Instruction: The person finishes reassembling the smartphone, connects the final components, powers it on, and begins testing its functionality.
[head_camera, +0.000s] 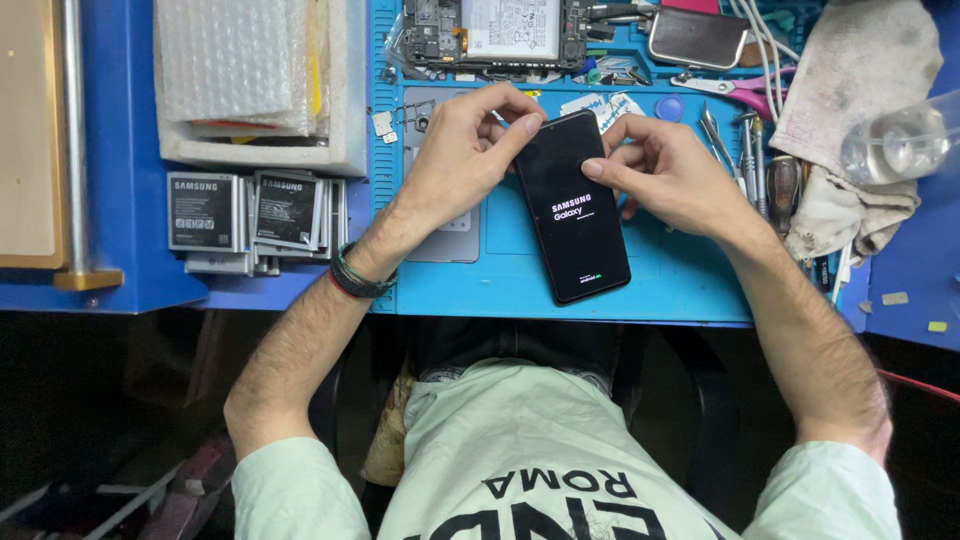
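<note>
A black smartphone lies on the blue work mat, its dark screen lit with a white start-up logo. My left hand grips the phone's upper left edge, fingertips on the top corner. My right hand holds the upper right edge, with the thumb pressing on the screen near the side. Both hands hold the phone's top half; its lower end rests on the mat.
An opened phone with its board showing lies at the mat's far edge. Several phone batteries are stacked on the left below a foam box. Tweezers, cutters and screwdrivers, a dirty cloth and a clear bottle sit on the right.
</note>
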